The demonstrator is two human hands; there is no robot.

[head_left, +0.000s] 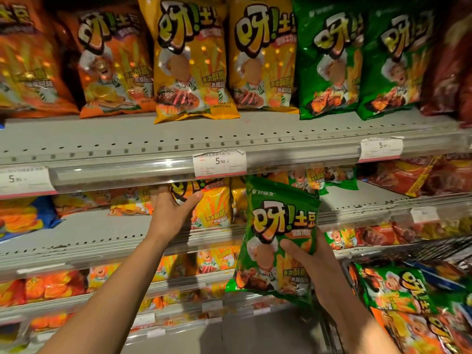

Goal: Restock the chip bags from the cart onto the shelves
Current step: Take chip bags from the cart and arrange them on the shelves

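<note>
My right hand (310, 264) grips a green chip bag (275, 226) by its right side and holds it upright in front of the second shelf (102, 233). My left hand (173, 213) reaches under the top shelf's price rail and holds a yellow chip bag (214, 208) at its left edge, thumb across the front. That yellow bag stands on the second shelf. The cart (419, 297) at the lower right holds more green and orange chip bags.
The top shelf (229, 134) carries upright orange, yellow and green bags, with red ones at far right. White price tags (219, 163) hang on the clear rails. Lower shelves hold more snack bags. A bare stretch of second shelf lies right of the green bag.
</note>
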